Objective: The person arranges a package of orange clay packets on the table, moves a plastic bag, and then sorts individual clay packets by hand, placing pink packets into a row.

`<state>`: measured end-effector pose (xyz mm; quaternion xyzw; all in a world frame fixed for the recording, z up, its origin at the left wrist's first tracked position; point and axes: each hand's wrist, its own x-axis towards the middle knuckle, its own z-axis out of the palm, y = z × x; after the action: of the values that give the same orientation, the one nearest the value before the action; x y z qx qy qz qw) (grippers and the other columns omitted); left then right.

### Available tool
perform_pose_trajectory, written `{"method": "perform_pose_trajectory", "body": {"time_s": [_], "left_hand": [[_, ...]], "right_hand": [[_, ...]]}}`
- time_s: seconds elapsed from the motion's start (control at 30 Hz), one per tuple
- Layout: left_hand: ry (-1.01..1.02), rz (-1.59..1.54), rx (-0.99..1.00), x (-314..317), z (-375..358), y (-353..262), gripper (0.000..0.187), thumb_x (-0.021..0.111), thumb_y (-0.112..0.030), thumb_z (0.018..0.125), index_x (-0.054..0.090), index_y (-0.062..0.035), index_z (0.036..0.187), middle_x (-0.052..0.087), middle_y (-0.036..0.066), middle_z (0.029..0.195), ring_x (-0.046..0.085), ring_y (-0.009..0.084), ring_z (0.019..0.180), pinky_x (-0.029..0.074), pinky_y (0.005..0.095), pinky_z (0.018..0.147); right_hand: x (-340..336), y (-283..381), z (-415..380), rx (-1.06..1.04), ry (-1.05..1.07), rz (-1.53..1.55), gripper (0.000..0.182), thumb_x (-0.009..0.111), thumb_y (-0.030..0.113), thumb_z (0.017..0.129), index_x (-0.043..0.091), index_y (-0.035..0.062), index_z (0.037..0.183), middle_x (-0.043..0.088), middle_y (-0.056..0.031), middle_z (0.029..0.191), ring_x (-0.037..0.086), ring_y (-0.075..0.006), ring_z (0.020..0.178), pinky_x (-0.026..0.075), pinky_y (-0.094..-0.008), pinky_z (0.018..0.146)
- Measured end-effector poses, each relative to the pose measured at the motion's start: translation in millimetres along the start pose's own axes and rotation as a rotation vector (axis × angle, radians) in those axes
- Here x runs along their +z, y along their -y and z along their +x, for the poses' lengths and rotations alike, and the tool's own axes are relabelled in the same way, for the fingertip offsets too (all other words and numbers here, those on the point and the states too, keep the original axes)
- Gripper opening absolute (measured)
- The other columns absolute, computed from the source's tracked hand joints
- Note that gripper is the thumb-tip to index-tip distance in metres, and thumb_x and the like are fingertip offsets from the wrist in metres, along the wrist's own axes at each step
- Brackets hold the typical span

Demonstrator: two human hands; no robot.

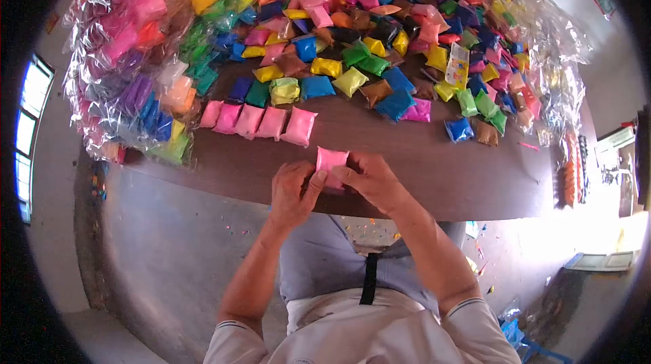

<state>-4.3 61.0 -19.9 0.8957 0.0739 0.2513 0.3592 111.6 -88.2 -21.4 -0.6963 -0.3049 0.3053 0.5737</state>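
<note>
Both of my hands hold one small pink packet (331, 159) above the near part of the brown table (420, 167). My left hand (296, 191) grips its lower left side, thumb on the front. On the right side, my right hand (373, 181) pinches it with thumb and fingers; the fingers behind the packet are partly hidden. Just beyond my left hand, several pink packets (272, 123) lie side by side in a row. Behind them sit a dark blue packet (241, 88), a teal packet (258, 94) and a pale yellow-green packet (285, 90).
A large heap of coloured packets (352, 18) covers the far table. Clear plastic bags of packets (129, 59) stand at the left, with more clear plastic (553, 72) at the right. A printed card (458, 65) lies among the packets. Blue and brown packets (486, 132) lie right.
</note>
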Motion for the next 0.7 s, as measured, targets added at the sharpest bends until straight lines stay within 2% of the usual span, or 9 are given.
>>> {"method": "perform_pose_trajectory", "body": {"time_s": [0.03,0.17,0.23,0.33,0.37,0.47,0.57,0.7], "left_hand": [[-0.009,0.005,0.0,0.2,-0.6,-0.6,0.037,0.055,-0.032,0.093,0.052,-0.0028,0.07,0.052,0.014,0.067,0.051,0.0361,0.066,0.038,0.0443,0.063],[-0.067,0.036,0.044,3.7,1.3,0.7,0.039,0.055,-0.03,0.094,0.049,-0.0031,0.067,0.051,0.014,0.065,0.049,0.0356,0.063,0.037,0.0445,0.061],[-0.068,-0.057,-0.044,2.1,1.4,2.1,0.039,0.056,-0.029,0.093,0.048,-0.0035,0.066,0.049,0.014,0.063,0.048,0.0353,0.061,0.036,0.0441,0.059],[-0.054,-0.067,-0.113,3.0,-2.1,6.3,0.038,0.058,-0.025,0.092,0.046,-0.0039,0.063,0.047,0.014,0.061,0.047,0.0352,0.058,0.036,0.0437,0.057],[-0.046,-0.052,-0.123,4.3,-3.0,6.5,0.038,0.059,-0.024,0.091,0.046,-0.004,0.062,0.046,0.015,0.06,0.047,0.0352,0.058,0.035,0.0437,0.056],[-0.041,0.029,-0.043,3.1,1.1,1.4,0.037,0.062,-0.022,0.088,0.044,-0.0043,0.061,0.046,0.014,0.059,0.047,0.0358,0.057,0.035,0.0441,0.055],[-0.053,0.07,-0.003,2.8,1.8,-2.8,0.035,0.064,-0.019,0.085,0.045,-0.0044,0.06,0.046,0.013,0.059,0.048,0.0361,0.058,0.036,0.0439,0.056],[-0.056,0.077,0.007,6.4,0.2,1.4,0.033,0.065,-0.019,0.083,0.046,-0.0049,0.06,0.048,0.013,0.059,0.049,0.0352,0.058,0.037,0.0443,0.055]], "right_hand": [[-0.7,-3.5,1.2,0.01,0.024,-0.108,0.02,0.065,0.019,0.091,0.061,0.0005,0.096,0.058,0.0018,0.078,0.05,-0.0047,0.07,0.042,-0.0242,0.058],[3.6,-6.4,2.1,-0.014,-0.092,-0.147,0.02,0.065,0.019,0.09,0.061,0.0,0.092,0.054,0.0021,0.071,0.047,-0.0045,0.067,0.039,-0.0249,0.055],[3.2,-10.4,5.1,0.024,-0.196,-0.056,0.019,0.065,0.018,0.089,0.061,-0.0004,0.092,0.053,0.0019,0.069,0.047,-0.0044,0.066,0.039,-0.0249,0.054],[-17.0,-4.0,31.5,-0.071,-0.238,-0.114,0.018,0.064,0.016,0.089,0.061,-0.0011,0.094,0.057,0.0011,0.072,0.048,-0.0048,0.064,0.039,-0.0242,0.053],[-17.7,-5.9,42.7,-0.139,-0.245,-0.157,0.022,0.065,0.014,0.087,0.06,-0.0029,0.098,0.06,-0.0025,0.074,0.053,-0.0078,0.066,0.043,-0.0261,0.056],[-6.1,-14.4,63.7,-0.209,-0.363,-0.269,0.029,0.067,0.014,0.084,0.058,-0.0036,0.106,0.061,-0.0068,0.076,0.057,-0.0135,0.069,0.047,-0.0295,0.062],[0.3,7.7,61.8,-0.143,-0.386,-0.306,0.038,0.068,0.013,0.082,0.057,-0.0016,0.114,0.062,-0.0105,0.079,0.059,-0.0181,0.072,0.049,-0.0325,0.067],[-2.8,4.3,60.6,-0.178,-0.425,-0.471,0.042,0.069,0.013,0.08,0.058,0.0035,0.119,0.064,-0.0119,0.084,0.061,-0.0202,0.073,0.049,-0.0329,0.067]]}}
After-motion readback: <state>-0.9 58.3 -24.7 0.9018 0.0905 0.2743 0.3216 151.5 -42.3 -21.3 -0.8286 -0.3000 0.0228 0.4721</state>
